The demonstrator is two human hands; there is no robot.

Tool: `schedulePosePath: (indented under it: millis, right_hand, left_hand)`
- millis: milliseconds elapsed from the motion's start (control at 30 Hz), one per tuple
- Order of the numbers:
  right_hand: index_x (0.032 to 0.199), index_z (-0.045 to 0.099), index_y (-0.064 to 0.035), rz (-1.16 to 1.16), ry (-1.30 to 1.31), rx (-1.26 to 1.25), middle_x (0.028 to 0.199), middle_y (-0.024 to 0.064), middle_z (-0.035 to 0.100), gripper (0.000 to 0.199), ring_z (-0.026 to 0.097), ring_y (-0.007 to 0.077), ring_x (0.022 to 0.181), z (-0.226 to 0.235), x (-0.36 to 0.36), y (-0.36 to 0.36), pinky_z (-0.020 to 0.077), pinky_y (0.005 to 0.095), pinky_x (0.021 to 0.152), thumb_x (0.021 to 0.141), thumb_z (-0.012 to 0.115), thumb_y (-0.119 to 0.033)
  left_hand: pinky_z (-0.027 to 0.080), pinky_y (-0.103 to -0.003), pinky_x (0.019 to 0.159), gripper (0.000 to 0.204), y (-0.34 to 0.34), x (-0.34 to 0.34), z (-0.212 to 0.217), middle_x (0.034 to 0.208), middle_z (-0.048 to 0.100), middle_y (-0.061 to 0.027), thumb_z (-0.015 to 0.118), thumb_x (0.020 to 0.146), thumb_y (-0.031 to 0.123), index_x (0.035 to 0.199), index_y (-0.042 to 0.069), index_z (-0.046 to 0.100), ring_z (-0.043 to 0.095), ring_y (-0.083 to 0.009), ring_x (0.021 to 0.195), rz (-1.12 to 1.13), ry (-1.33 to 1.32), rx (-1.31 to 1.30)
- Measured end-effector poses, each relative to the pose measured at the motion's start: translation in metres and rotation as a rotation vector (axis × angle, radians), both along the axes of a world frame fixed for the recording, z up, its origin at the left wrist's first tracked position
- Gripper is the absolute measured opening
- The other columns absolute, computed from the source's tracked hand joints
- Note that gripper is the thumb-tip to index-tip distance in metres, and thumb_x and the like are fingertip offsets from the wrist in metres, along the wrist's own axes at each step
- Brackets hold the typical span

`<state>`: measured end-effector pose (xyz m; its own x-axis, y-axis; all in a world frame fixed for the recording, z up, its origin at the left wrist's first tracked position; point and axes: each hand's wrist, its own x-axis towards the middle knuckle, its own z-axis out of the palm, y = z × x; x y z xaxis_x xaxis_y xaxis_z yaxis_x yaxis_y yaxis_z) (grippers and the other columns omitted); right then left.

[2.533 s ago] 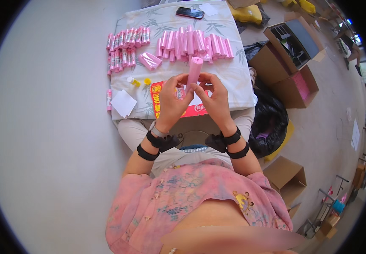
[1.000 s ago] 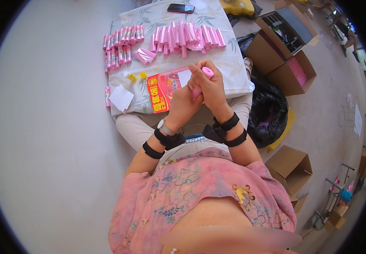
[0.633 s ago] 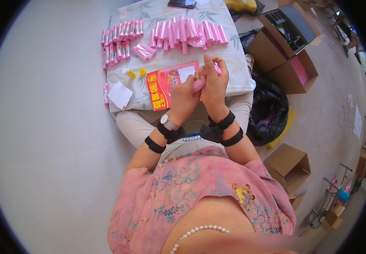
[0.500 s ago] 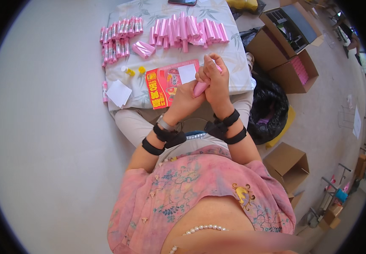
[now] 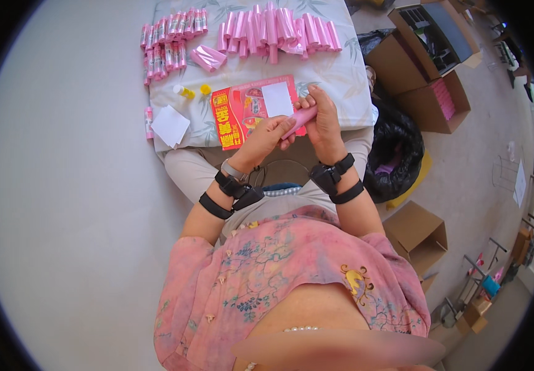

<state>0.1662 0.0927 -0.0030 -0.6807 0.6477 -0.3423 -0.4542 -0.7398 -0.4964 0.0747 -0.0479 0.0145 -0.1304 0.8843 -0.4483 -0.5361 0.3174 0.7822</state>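
A small roll of shiny pink plastic film (image 5: 300, 120) is held at a slant between both hands, just over the near edge of the table. My left hand (image 5: 268, 136) pinches its lower left end with thumb and fingers. My right hand (image 5: 324, 123) is curled round the upper right end, thumb raised. Behind the hands lies a red and yellow printed cardboard sheet (image 5: 233, 114) with a blank white paper slip (image 5: 277, 99) on it. A glue stick (image 5: 183, 92) lies uncapped to its left, its yellow cap (image 5: 205, 89) beside it.
White paper slips (image 5: 170, 126) are stacked at the table's left, next to one labelled roll (image 5: 149, 123). Labelled rolls (image 5: 171, 37) and plain pink rolls (image 5: 261, 34) fill the far side, near a loose flattened roll (image 5: 208, 59). A black-bagged bin (image 5: 397, 148) and cardboard boxes (image 5: 431, 102) stand right.
My right hand has loosened and turned, and more of the pink roll shows. My hands have shifted slightly apart. The view has tilted a little.
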Motion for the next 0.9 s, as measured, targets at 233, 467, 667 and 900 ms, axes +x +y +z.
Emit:
schedulePosePath:
  millis: [233, 467, 667, 900]
  right_hand:
    - [0.128, 0.058, 0.003, 0.451, -0.268, 0.45, 0.103, 0.012, 0.072, 0.037, 0.071, 0.0176, 0.102, -0.004, 0.021, 0.028, 0.0569, 0.0296, 0.084, 0.105, 0.056, -0.026]
    - [0.123, 0.069, -0.0008, 1.023, -0.468, 0.904, 0.087, 0.0012, 0.068, 0.036, 0.059, 0.0078, 0.07, -0.036, 0.023, 0.059, 0.0478, 0.0258, 0.063, 0.105, 0.057, -0.029]
    - [0.129, 0.067, -0.0056, 1.023, -0.459, 1.174, 0.09, 0.0087, 0.069, 0.033, 0.06, 0.0178, 0.077, -0.068, 0.013, 0.057, 0.0485, 0.0328, 0.071, 0.102, 0.061, -0.024]
    - [0.129, 0.067, -0.0102, 0.756, -0.498, 1.584, 0.108, 0.0141, 0.061, 0.035, 0.063, 0.031, 0.096, -0.107, 0.001, 0.06, 0.0512, 0.0379, 0.084, 0.094, 0.067, -0.01]
  left_hand:
    - [0.045, -0.026, 0.066, 0.03, -0.009, -0.012, -0.009, 0.087, 0.065, -0.0033, 0.06, 0.102, 0.027, 0.119, 0.003, 0.067, 0.055, -0.0096, 0.072, 0.06, 0.792, 0.033]
    - [0.047, -0.028, 0.074, 0.031, -0.017, -0.03, -0.036, 0.103, 0.069, -0.0074, 0.061, 0.1, 0.017, 0.129, 0.007, 0.067, 0.058, -0.0127, 0.084, 0.027, 0.74, 0.007]
    - [0.047, -0.028, 0.075, 0.032, -0.021, -0.045, -0.074, 0.1, 0.066, -0.0064, 0.059, 0.1, 0.013, 0.131, 0.01, 0.067, 0.057, -0.0142, 0.084, -0.006, 0.744, -0.002]
    - [0.051, -0.031, 0.076, 0.031, -0.007, -0.053, -0.108, 0.099, 0.065, -0.0096, 0.066, 0.094, 0.012, 0.125, 0.01, 0.07, 0.061, -0.0215, 0.086, 0.111, 0.87, 0.04]
